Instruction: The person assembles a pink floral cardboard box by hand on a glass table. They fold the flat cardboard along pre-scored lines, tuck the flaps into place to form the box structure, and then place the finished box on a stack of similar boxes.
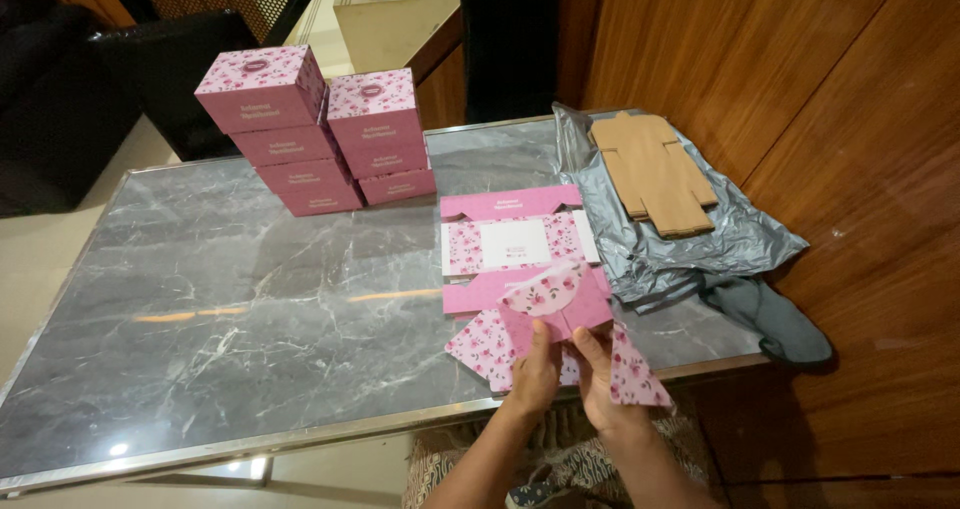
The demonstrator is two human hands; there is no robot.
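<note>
A flat, unfolded pink box blank with a flower print [520, 254] lies on the grey marble table [230, 299] near its front right edge. My left hand [535, 374] and my right hand [600, 374] both grip its near flaps, thumbs on top, side by side at the table's front edge. A rounded floral flap curls up just above my fingers. Two stacks of folded pink floral boxes [315, 139] stand at the back of the table, well away from my hands.
A pile of flat brown cardboard blanks [655, 174] rests on a crumpled grey plastic bag [690, 244] at the table's right end. Wooden wall panels rise on the right. A dark seat stands beyond the far left corner.
</note>
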